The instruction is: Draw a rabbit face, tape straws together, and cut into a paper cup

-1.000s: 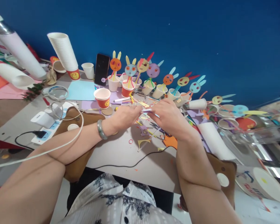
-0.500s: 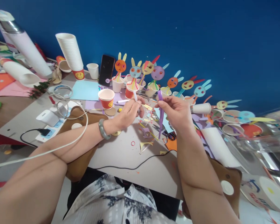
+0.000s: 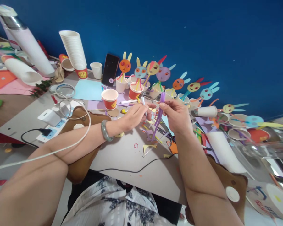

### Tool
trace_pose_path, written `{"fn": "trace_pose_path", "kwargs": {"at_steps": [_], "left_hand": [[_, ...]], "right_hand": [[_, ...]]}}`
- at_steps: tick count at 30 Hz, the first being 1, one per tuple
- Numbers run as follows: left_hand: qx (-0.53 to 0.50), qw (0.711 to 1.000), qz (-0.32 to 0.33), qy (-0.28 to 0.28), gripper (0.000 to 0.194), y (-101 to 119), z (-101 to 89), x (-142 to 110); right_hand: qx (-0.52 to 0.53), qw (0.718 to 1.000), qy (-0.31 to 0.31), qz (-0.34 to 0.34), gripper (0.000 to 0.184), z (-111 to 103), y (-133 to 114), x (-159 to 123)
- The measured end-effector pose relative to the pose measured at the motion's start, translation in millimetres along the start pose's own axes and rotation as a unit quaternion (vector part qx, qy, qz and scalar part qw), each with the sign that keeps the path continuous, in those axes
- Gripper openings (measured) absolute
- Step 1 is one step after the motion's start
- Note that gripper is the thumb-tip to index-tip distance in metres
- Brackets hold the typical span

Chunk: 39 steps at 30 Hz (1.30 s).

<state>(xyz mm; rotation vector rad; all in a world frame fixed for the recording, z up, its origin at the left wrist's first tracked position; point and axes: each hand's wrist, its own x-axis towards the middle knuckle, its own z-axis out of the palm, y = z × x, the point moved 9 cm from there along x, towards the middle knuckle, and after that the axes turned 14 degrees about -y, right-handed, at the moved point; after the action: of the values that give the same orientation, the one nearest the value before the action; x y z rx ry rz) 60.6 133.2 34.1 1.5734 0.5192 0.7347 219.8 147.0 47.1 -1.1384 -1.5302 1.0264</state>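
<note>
My right hand [image 3: 176, 115] pinches a long purple paper strip [image 3: 158, 116] near its top, and the strip hangs down toward the table. My left hand [image 3: 135, 115] is closed round a thin white pen-like stick [image 3: 143, 101] that points up, close beside the strip. Both hands hover above a litter of coloured paper scraps [image 3: 148, 147] on the grey table [image 3: 122, 157]. A green bangle [image 3: 105, 131] sits on my left wrist.
A row of paper-cup rabbits [image 3: 163, 75] lines the blue wall. A red cup [image 3: 109, 99], a stack of white cups [image 3: 74, 51], a dark phone [image 3: 110, 69], rolled white paper [image 3: 25, 44], a charger and cables [image 3: 49, 117] lie left. Scissors [image 3: 166, 133] rest under my right hand.
My hands were close together on a small white piece; they have parted, and my right hand now holds the purple strip upright while the left holds the stick. The view shifted slightly.
</note>
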Motion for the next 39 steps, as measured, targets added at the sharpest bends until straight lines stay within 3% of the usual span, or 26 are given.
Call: {"fn": "trace_pose_path", "kwargs": {"at_steps": [4, 9, 13, 17, 21, 26, 31, 36, 39], "left_hand": [[0.040, 0.999, 0.014, 0.023, 0.028, 1.4, -3.5, -1.6], [-0.047, 0.997, 0.030, 0.058, 0.010, 1.8, -10.4, -1.7], [-0.064, 0.996, 0.034, 0.050, 0.020, 4.2, -11.3, 2.3], [-0.078, 0.996, -0.005, 0.037, 0.037, -1.6, -8.8, 5.4], [-0.078, 0.997, -0.008, 0.012, 0.027, -0.7, -3.3, 6.3], [-0.097, 0.994, 0.003, 0.052, 0.002, 0.9, -11.6, 4.6], [-0.098, 0.993, 0.029, 0.052, 0.025, 7.9, -16.8, 4.5], [-0.092, 0.995, 0.037, 0.030, 0.022, 10.4, -14.7, 3.8], [-0.099, 0.993, 0.028, 0.050, 0.020, 5.4, -16.9, 3.8]], "right_hand": [[0.007, 1.000, -0.009, 0.002, 0.026, 5.1, -1.3, 0.8], [0.017, 0.999, -0.039, 0.022, 0.029, 12.2, 3.3, 1.7], [0.048, 0.997, -0.056, 0.037, 0.029, 16.6, 8.8, 1.2], [0.056, 0.996, -0.060, 0.040, 0.028, 18.9, 10.2, 1.4], [0.049, 0.997, -0.042, 0.028, 0.028, 16.1, 8.0, 3.0], [0.042, 0.998, -0.040, 0.011, 0.029, 16.4, 9.6, 4.0], [0.053, 0.997, -0.056, 0.011, 0.032, 22.0, 14.3, 3.3], [0.049, 0.996, -0.069, 0.018, 0.040, 27.3, 13.9, 3.7], [0.061, 0.994, -0.087, 0.019, 0.043, 32.7, 12.8, 3.4]]}}
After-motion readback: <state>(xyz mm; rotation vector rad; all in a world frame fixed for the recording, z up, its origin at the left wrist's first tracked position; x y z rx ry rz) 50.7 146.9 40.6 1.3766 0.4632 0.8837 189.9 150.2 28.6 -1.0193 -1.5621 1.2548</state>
